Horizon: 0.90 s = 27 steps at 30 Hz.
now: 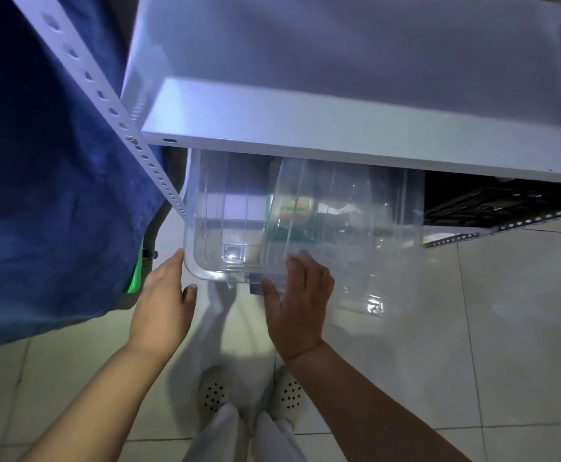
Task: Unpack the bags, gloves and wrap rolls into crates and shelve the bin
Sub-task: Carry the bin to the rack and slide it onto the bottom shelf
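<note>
**Clear bin going onto the lower shelf, both palms doing the pushing**

Standing next to this person at the white metal rack, so here's what I've got. The clear plastic bin [302, 225] is partway under the white shelf board [305, 128], its near end sticking out over the tiled floor [505, 311]. Looks like the shelving step, pretty much the tail end of the job I'd guess.

The left hand [164, 298] is flat with fingers straight, fingertips touching the bin's near left corner; it grips nothing. The right hand [297, 301] is also spread flat, fingers laid against the bin's front wall, nothing pinched. Makes sense to me: palms flat on the near face let you slide it straight in, one hand at the corner to stop it skewing against the perforated upright [116, 111].

Through the plastic there's something green and printed behind or inside it, can't tell which or what it is. A blue cloth [46, 178] hangs on the left, and a dark crate [472, 201] sits on the same level to the right. White perforated shoes [216, 395] are right below the bin.
</note>
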Motion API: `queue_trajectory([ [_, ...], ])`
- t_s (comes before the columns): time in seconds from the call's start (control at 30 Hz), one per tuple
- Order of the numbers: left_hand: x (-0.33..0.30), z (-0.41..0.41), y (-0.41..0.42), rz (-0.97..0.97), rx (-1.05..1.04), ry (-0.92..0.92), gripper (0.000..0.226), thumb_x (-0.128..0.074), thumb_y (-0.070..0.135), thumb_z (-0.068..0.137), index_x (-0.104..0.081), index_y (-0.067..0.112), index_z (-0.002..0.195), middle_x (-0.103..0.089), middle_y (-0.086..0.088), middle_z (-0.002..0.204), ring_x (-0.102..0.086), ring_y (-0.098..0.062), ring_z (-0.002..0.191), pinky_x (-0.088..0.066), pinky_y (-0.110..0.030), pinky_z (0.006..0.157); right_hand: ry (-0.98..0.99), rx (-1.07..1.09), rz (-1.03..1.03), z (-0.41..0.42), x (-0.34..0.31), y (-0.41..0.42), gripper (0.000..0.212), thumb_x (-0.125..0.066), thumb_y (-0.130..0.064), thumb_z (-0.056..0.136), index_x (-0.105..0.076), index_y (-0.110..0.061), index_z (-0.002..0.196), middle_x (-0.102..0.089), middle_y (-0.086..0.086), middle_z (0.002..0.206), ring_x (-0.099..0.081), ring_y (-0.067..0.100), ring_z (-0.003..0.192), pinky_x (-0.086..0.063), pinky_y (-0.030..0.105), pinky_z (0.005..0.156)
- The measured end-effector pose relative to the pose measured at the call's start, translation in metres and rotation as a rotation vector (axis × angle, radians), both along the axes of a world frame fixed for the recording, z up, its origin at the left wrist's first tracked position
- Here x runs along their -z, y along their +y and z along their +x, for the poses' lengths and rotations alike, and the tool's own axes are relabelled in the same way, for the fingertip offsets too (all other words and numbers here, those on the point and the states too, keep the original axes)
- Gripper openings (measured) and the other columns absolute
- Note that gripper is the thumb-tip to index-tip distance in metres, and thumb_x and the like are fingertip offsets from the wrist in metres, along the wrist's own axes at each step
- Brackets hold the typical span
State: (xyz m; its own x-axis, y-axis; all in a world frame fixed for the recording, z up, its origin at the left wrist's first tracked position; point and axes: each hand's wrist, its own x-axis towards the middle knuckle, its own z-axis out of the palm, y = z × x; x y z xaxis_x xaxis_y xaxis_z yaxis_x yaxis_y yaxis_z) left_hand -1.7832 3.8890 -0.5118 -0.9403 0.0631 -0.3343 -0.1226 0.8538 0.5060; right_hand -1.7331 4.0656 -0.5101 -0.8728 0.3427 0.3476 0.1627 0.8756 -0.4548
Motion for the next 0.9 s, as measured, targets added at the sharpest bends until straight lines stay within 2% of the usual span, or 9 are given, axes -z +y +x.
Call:
queue_trajectory([
  [0.07,-0.002,0.000,-0.011,-0.013,0.001,0.009,0.056,-0.053,0.009,0.088,-0.032,0.009,0.141,-0.044,-0.013,0.140,-0.033,-0.029,0.129,-0.031,-0.040,0.104,-0.023,-0.048,0.041,-0.007,0.003,-0.016,0.038,-0.076,-0.023,0.070,-0.060,0.000,0.096,-0.062,0.016,0.095,-0.044,0.024,0.090,-0.035,0.035,0.080],
  [0.27,-0.004,-0.001,-0.044,0.014,-0.046,0.040,0.048,-0.053,0.005,0.086,-0.043,0.008,0.133,-0.049,-0.011,0.135,-0.036,-0.029,0.125,-0.034,-0.041,0.102,-0.098,-0.224,0.131,-0.038,0.008,-0.060,0.034,-0.074,-0.025,0.066,-0.062,-0.008,0.092,-0.064,0.009,0.092,-0.053,0.025,0.084,-0.032,0.033,0.077],
  [0.57,0.000,-0.001,-0.069,0.019,-0.049,0.070,0.045,-0.053,0.005,0.086,-0.046,0.007,0.130,-0.051,-0.013,0.132,-0.039,-0.029,0.122,-0.034,-0.038,0.101,-0.231,-0.217,0.106,-0.051,0.019,-0.089,0.038,-0.085,-0.025,0.055,-0.064,-0.008,0.082,-0.063,0.009,0.086,-0.058,0.028,0.074,-0.029,0.029,0.071],
  [0.63,0.000,-0.003,-0.065,0.026,-0.033,0.081,0.046,-0.054,0.006,0.085,-0.046,0.007,0.131,-0.051,-0.013,0.132,-0.040,-0.028,0.122,-0.033,-0.036,0.102,-0.238,-0.244,0.061,-0.047,0.021,-0.084,0.040,-0.085,-0.021,0.056,-0.065,-0.007,0.087,-0.064,0.010,0.089,-0.059,0.030,0.077,-0.032,0.029,0.073],
  [0.73,-0.004,-0.005,-0.051,0.055,0.002,0.090,0.047,-0.054,0.006,0.085,-0.047,0.008,0.131,-0.052,-0.012,0.132,-0.042,-0.028,0.121,-0.032,-0.034,0.102,-0.243,-0.316,-0.024,-0.039,0.017,-0.070,0.038,-0.080,-0.018,0.065,-0.066,-0.006,0.098,-0.064,0.013,0.096,-0.060,0.032,0.088,-0.046,0.036,0.077],
  [0.83,-0.007,-0.005,-0.030,0.144,0.012,0.071,0.048,-0.057,0.006,0.084,-0.047,0.008,0.131,-0.055,-0.012,0.128,-0.050,-0.030,0.116,-0.041,-0.039,0.097,-0.221,-0.202,-0.077,-0.025,0.007,-0.034,0.030,-0.072,-0.021,0.076,-0.065,-0.009,0.103,-0.063,0.012,0.101,-0.054,0.026,0.097,-0.044,0.039,0.082],
  [0.9,-0.007,-0.006,-0.013,0.233,-0.071,0.001,0.046,-0.059,0.007,0.085,-0.046,0.005,0.129,-0.058,-0.011,0.121,-0.057,-0.027,0.104,-0.047,-0.038,0.088,-0.206,0.027,-0.105,-0.012,0.002,0.000,0.031,-0.070,-0.018,0.078,-0.063,-0.011,0.107,-0.060,0.011,0.106,-0.049,0.025,0.103,-0.040,0.038,0.088],
])
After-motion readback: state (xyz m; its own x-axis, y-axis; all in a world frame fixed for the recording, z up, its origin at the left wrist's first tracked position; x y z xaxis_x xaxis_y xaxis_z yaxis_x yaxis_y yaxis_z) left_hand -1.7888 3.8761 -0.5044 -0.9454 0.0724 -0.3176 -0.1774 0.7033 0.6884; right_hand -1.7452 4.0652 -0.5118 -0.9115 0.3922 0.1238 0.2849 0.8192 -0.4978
